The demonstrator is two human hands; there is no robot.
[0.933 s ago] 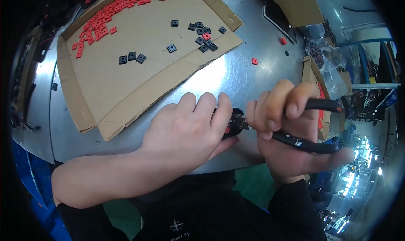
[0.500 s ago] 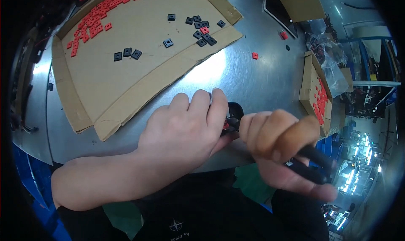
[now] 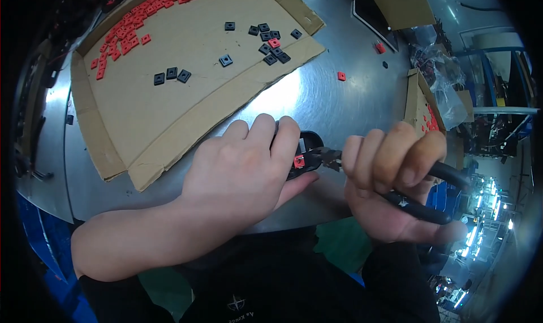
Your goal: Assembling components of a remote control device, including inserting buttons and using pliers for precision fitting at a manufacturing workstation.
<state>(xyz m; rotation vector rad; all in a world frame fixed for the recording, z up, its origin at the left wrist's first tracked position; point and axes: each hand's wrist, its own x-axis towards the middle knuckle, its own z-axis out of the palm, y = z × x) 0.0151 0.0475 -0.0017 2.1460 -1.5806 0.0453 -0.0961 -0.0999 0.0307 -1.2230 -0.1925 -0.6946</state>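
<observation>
My left hand (image 3: 240, 170) is closed on a black plastic housing (image 3: 310, 139), most of it hidden under the fingers. A small red square piece (image 3: 298, 162) sits in the housing beside my index finger. My right hand (image 3: 393, 176) grips pliers (image 3: 331, 158) with black handles, which spread apart behind the fist. Their dark jaws point left at the housing, close to the red piece; whether they touch it I cannot tell.
A shallow cardboard tray (image 3: 186, 119) on the metal table (image 3: 334, 108) holds many red and several black square pieces. One loose red square (image 3: 341, 76) lies right of it. A cardboard box (image 3: 416, 102) with red pieces stands at the right, beside clear plastic bags (image 3: 449, 99).
My right hand and the pliers have shifted right and slightly up, so the jaws now show. The pliers' handles have spread. The red piece in the housing is more exposed; my left hand barely moved.
</observation>
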